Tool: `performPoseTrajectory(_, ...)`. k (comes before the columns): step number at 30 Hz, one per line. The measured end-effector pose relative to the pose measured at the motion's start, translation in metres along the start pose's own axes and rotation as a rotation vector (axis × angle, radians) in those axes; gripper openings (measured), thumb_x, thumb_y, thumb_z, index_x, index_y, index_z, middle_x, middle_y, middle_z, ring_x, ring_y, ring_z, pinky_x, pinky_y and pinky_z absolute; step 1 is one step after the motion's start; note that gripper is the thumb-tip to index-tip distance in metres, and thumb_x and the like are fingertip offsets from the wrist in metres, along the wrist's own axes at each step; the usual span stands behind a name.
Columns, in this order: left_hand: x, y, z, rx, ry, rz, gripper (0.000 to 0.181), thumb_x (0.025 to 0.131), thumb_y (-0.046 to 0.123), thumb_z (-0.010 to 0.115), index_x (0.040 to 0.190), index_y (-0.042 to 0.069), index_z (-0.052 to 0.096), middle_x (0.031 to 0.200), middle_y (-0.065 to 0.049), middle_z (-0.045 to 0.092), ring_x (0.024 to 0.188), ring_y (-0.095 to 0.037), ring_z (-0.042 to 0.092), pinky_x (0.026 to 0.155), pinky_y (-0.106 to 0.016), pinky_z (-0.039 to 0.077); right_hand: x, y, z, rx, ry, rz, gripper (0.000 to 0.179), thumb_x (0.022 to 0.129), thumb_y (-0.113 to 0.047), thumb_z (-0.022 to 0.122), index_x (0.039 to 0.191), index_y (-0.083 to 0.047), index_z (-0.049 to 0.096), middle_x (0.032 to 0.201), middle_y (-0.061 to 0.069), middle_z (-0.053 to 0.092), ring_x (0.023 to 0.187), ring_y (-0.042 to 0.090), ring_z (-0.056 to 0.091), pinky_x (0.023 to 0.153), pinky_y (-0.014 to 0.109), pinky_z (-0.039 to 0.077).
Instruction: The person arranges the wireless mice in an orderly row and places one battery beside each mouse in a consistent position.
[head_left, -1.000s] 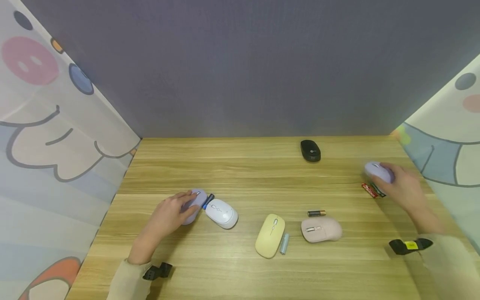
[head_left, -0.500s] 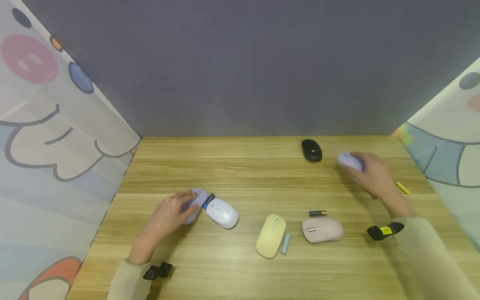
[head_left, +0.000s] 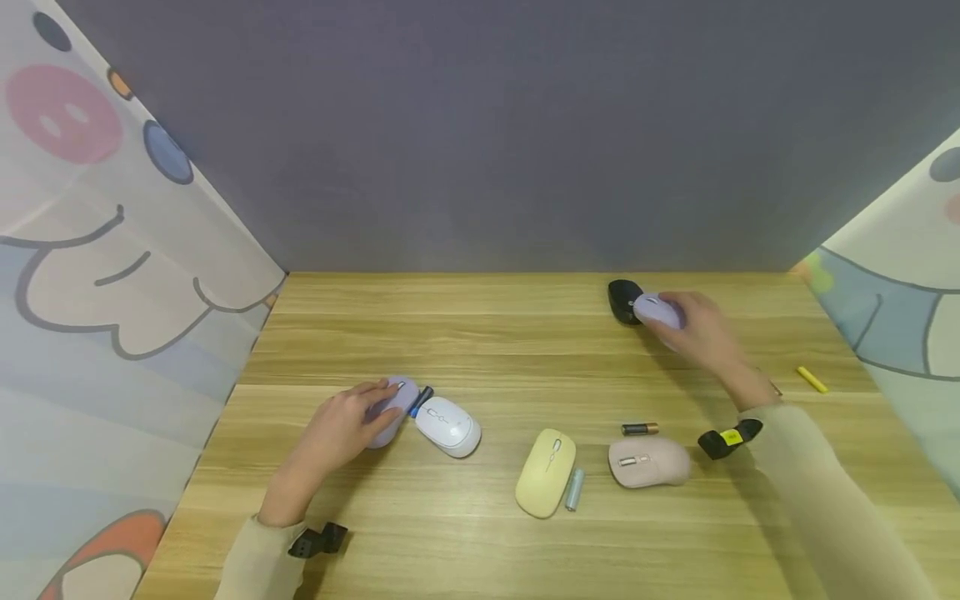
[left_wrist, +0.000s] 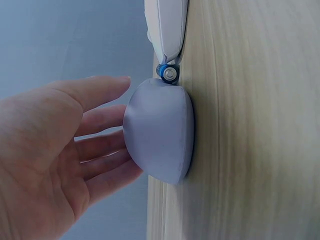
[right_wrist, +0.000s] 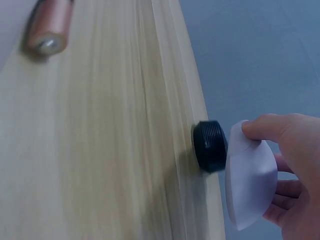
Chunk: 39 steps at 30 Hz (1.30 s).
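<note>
My right hand [head_left: 703,332] grips a lavender computer mouse [head_left: 658,312], thumb on one side and fingers on the other. The right wrist view shows this lavender mouse [right_wrist: 249,175] raised off the table, close to a black mouse [right_wrist: 210,146]. In the head view it partly covers that black mouse [head_left: 623,302]. On the left, my left hand [head_left: 341,425] rests at a second lavender mouse [head_left: 392,408] that lies on the table. Its fingers [left_wrist: 107,145] are nearly straight against the mouse's far side, and the thumb stands apart from it.
A blue-and-black battery [head_left: 422,401] lies between the left lavender mouse and a white mouse [head_left: 448,426]. Nearer the front are a yellow mouse [head_left: 545,473] with a light-blue battery [head_left: 574,490], and a beige mouse [head_left: 649,462] with a black battery [head_left: 639,429]. A yellow battery [head_left: 812,379] lies far right.
My right hand has carried its lavender mouse leftward and back, from above the red and green batteries to the black mouse. The yellow battery has come into view. The left hand has stayed put.
</note>
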<state>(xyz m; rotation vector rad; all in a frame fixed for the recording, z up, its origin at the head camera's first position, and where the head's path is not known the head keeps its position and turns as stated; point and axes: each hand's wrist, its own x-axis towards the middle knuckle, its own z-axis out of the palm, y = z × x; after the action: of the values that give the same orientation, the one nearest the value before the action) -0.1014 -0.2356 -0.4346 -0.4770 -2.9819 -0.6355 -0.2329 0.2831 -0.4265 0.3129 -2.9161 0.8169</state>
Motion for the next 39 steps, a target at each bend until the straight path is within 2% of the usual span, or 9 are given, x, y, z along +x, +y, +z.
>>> performPoseTrajectory(10, 0.001, -0.001, 0.001, -0.009, 0.007, 0.005, 0.035, 0.095, 0.021, 0.076, 0.122, -0.001, 0.074, 0.131, -0.028, 0.066, 0.117, -0.046, 0.066, 0.096, -0.058, 0.057, 0.023, -0.024, 0.016, 0.017, -0.056, -0.017, 0.061, 0.098, -0.033, 0.07, 0.14, 0.008, 0.053, 0.141, 0.038, 0.049, 0.127, 0.053, 0.048, 0.1, 0.066, 0.045)
performPoseTrajectory(17, 0.001, -0.003, 0.002, -0.007, 0.01, 0.008, 0.035, 0.095, 0.021, 0.077, 0.122, -0.002, 0.074, 0.131, -0.028, 0.066, 0.118, -0.047, 0.066, 0.097, -0.058, 0.056, 0.037, -0.036, 0.028, 0.012, -0.089, -0.027, 0.06, 0.099, -0.031, 0.069, 0.141, 0.008, 0.054, 0.142, 0.037, 0.05, 0.129, 0.052, 0.048, 0.101, 0.065, 0.045)
performPoseTrajectory(28, 0.0, -0.003, 0.002, -0.006, 0.018, 0.016, 0.035, 0.095, 0.02, 0.077, 0.122, -0.002, 0.073, 0.13, -0.028, 0.066, 0.117, -0.047, 0.066, 0.096, -0.058, 0.057, 0.055, -0.052, 0.046, 0.027, -0.075, -0.084, 0.057, 0.097, -0.029, 0.07, 0.139, 0.008, 0.056, 0.139, 0.034, 0.055, 0.129, 0.051, 0.051, 0.103, 0.062, 0.046)
performPoseTrajectory(39, 0.0, -0.002, 0.002, -0.006, 0.018, 0.021, 0.036, 0.094, 0.02, 0.078, 0.121, -0.002, 0.074, 0.13, -0.029, 0.066, 0.116, -0.048, 0.066, 0.094, -0.058, 0.058, 0.071, -0.07, 0.063, 0.054, -0.14, -0.018, 0.063, 0.099, -0.037, 0.067, 0.145, 0.003, 0.052, 0.147, 0.03, 0.051, 0.133, 0.046, 0.048, 0.105, 0.061, 0.046)
